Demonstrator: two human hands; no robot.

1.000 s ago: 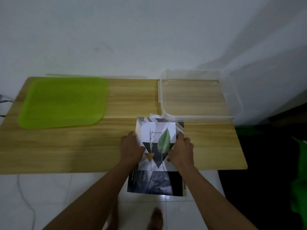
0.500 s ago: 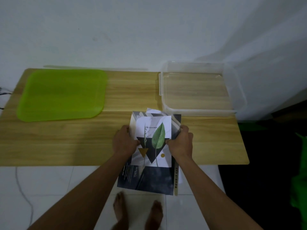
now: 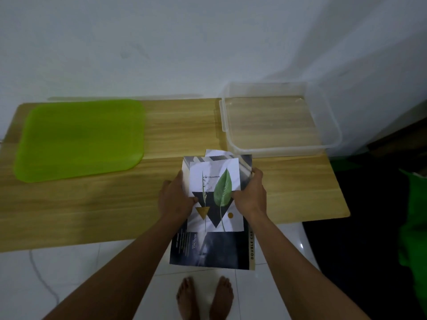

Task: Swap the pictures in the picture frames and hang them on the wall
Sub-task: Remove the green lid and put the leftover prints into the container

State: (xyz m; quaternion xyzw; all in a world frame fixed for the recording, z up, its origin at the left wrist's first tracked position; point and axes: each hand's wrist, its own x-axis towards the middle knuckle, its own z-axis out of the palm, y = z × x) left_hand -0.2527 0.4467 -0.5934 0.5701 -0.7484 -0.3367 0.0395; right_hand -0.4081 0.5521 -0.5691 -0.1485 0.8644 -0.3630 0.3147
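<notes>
Between the two thumbs lies the leaf picture (image 3: 215,192), on top of a dark printed sheet (image 3: 208,250) that reaches past the near edge of the wooden table (image 3: 92,204). The left hand (image 3: 175,199) pinches the stack's left side, thumb above and fingers hidden below. The right hand (image 3: 250,195) pinches the right side. Beyond the fingertips stands a clear plastic box (image 3: 277,152), and far left of them a green tray (image 3: 80,139).

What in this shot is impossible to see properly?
All in the head view:
- Small print on the leaf picture: too small and blurred to read.
- White sheet at the back: mostly hidden by the leaf picture and the dark sheet.
- Fine text on the dark sheet: too small to read.
- Fingers of the left hand and right hand: mostly hidden behind the sheets they hold.
</notes>
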